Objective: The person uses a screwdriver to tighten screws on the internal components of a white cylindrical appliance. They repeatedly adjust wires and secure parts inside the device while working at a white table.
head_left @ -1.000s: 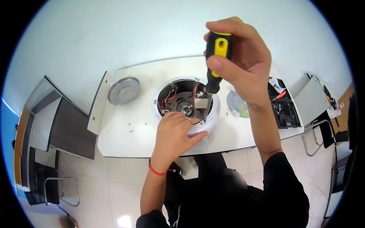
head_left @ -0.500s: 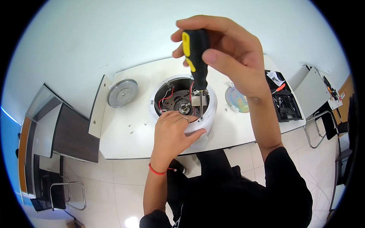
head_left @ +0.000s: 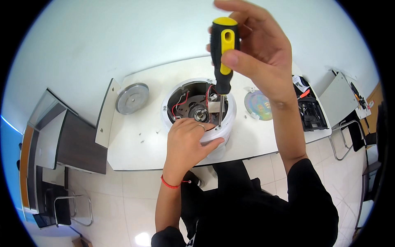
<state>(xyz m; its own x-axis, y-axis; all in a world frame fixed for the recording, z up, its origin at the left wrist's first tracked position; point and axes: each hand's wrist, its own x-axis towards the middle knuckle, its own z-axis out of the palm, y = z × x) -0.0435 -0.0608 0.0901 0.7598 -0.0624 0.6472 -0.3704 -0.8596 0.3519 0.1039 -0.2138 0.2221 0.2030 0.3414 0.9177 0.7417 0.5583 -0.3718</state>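
A white, round appliance housing [head_left: 230, 108] stands open on the table, looking like a rice cooker body. Red and white wires [head_left: 180, 106] and metal parts [head_left: 200, 115] show inside it. My left hand [head_left: 187, 138] grips the near rim, fingers over the inner side and thumb outside. High above the housing, my right hand [head_left: 263, 51] holds a black and yellow screwdriver [head_left: 224, 53] between thumb and fingers. The screwdriver stands nearly upright, its shaft reaching down to the near right rim. Whether the tip sits in a screw is too small to tell.
On the white table [head_left: 131, 154] lie a grey metal lid [head_left: 132, 99] at left and a shiny round disc [head_left: 258, 106] right of the housing. Several small screws [head_left: 142, 141] are scattered at left. A black tool case [head_left: 310, 113] lies at the right end.
My right hand has risen slightly and shifted right, and the screwdriver handle has turned, bringing its yellow top and slot into sight. My left hand stays on the rim.
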